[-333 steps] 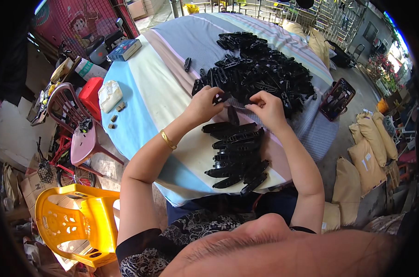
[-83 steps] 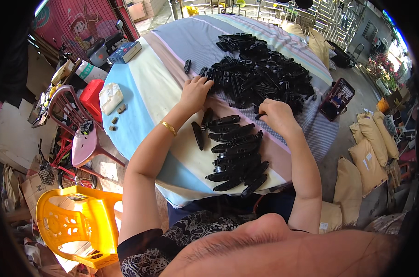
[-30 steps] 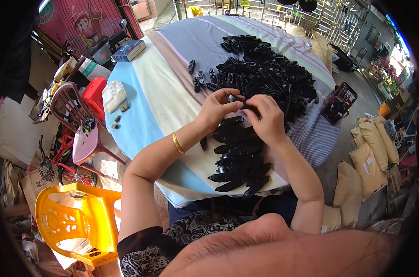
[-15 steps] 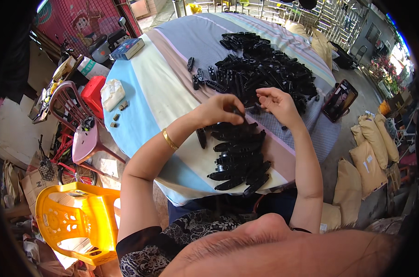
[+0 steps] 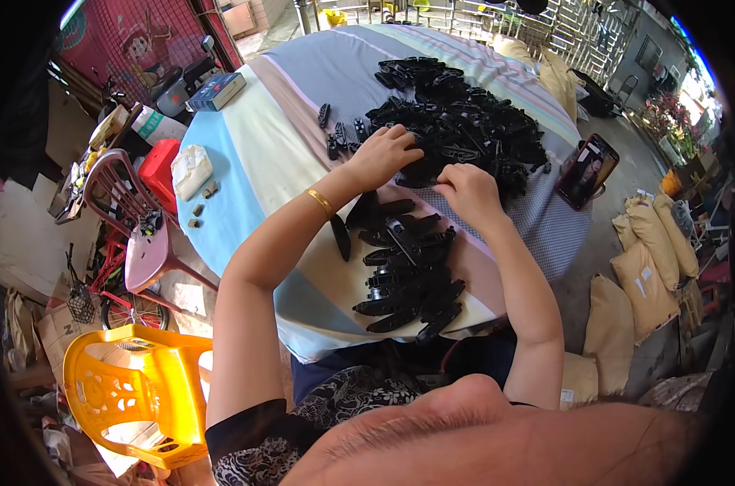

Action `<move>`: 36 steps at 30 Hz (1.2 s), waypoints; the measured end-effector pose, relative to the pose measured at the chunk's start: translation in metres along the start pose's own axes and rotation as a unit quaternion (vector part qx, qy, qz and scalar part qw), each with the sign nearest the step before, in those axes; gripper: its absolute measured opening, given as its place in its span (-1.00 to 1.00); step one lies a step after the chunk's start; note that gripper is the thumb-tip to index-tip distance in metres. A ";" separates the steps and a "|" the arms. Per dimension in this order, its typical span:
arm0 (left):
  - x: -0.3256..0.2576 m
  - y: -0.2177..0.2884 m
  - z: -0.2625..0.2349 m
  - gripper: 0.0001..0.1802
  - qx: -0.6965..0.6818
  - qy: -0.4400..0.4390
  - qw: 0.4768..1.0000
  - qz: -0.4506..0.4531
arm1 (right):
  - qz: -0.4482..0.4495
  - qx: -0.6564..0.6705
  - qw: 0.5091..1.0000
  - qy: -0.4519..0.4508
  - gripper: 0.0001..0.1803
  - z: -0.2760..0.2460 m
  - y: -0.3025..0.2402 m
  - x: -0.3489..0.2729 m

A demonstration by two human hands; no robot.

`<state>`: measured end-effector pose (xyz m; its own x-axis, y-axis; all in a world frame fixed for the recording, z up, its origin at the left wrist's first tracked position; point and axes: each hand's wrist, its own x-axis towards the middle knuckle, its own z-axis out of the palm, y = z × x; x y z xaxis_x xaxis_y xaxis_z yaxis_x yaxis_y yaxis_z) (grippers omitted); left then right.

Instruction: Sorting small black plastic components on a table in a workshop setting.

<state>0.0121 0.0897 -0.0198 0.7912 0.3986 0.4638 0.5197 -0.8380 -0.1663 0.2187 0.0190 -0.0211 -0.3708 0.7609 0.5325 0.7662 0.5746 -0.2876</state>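
1. presently our left hand [image 5: 382,155] arches its fingers over the pile of black pieces [image 5: 477,121], grip hidden.
2. our right hand [image 5: 474,194] curls its fingers just beside the pile; whether clasping anything, we cannot tell.

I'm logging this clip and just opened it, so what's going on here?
A person sits at a table covered with a striped cloth, handling small black pieces. The left hand reaches over the near left edge of a large black heap; the right hand is beside its near edge, fingers bent. Whether either hand grips a piece is unclear. Closer to the person lies a smaller group of black pieces in a rough column, one lying across others.
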 end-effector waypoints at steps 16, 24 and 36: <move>-0.026 0.059 -0.016 -0.68 -0.786 0.104 0.511 -0.331 | -0.125 0.158 0.954 0.223 -0.88 -0.002 -0.029 0.006; -0.031 0.060 -0.008 -0.71 -0.788 0.108 0.510 -0.328 | -0.135 0.076 0.959 0.237 -0.86 -0.003 -0.038 0.002; -0.036 0.042 -0.030 -0.69 -0.806 -0.050 0.467 -0.361 | -0.240 0.077 0.954 0.163 -0.76 -0.011 -0.035 0.004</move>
<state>-0.0041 0.0288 -0.0174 0.6506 0.7417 -0.1631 -0.1914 0.3680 0.9099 0.1959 -0.0017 -0.0003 -0.4577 0.2782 0.8444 0.4538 0.8899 -0.0472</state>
